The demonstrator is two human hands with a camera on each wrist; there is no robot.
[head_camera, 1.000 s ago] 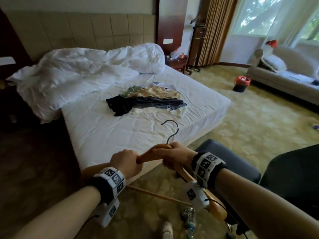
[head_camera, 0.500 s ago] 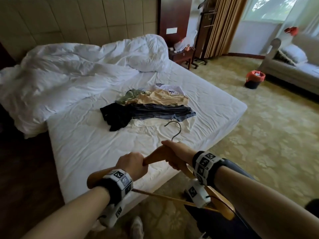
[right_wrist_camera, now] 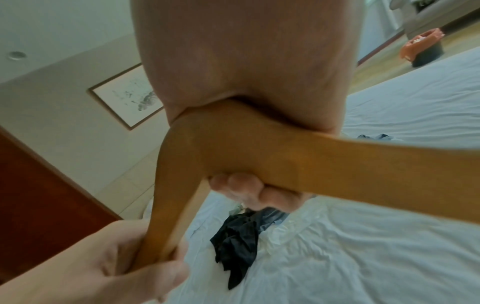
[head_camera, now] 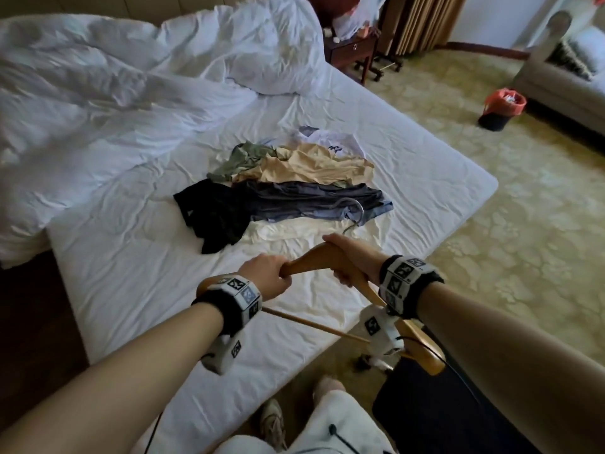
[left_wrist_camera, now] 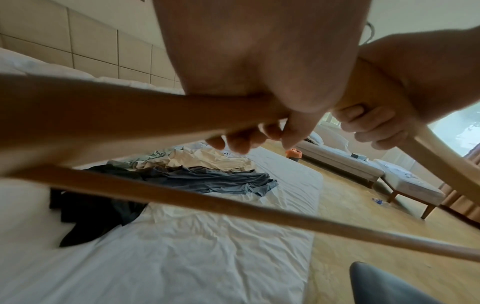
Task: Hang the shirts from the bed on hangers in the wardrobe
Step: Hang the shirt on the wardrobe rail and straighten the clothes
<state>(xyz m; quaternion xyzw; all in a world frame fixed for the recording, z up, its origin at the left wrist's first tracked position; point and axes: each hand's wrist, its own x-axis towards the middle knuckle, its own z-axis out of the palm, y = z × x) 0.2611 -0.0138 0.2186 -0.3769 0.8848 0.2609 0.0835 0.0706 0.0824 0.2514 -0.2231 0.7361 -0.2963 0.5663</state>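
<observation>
I hold a wooden hanger (head_camera: 311, 258) with a metal hook (head_camera: 355, 213) over the near part of the white bed (head_camera: 131, 257). My left hand (head_camera: 266, 278) grips its left arm, and my right hand (head_camera: 347, 257) grips it by the neck. Both grips show close up in the wrist views: left hand (left_wrist_camera: 259, 115) on the hanger (left_wrist_camera: 130, 123), right hand (right_wrist_camera: 246, 102) on the hanger (right_wrist_camera: 285, 160). Just beyond the hook lies a pile of shirts (head_camera: 281, 188): black, blue-grey, tan, green, white and cream.
A crumpled white duvet (head_camera: 114, 93) covers the bed's far left. A dark chair (head_camera: 442, 404) stands at my right knee. On the carpet to the right are a bin with an orange liner (head_camera: 502, 108) and a sofa (head_camera: 563, 70). A nightstand (head_camera: 352, 52) stands behind the bed.
I have stepped closer to the bed and the view has tilted down. The hanger, held by both hands as before, is now over the mattress with its hook near the shirts.
</observation>
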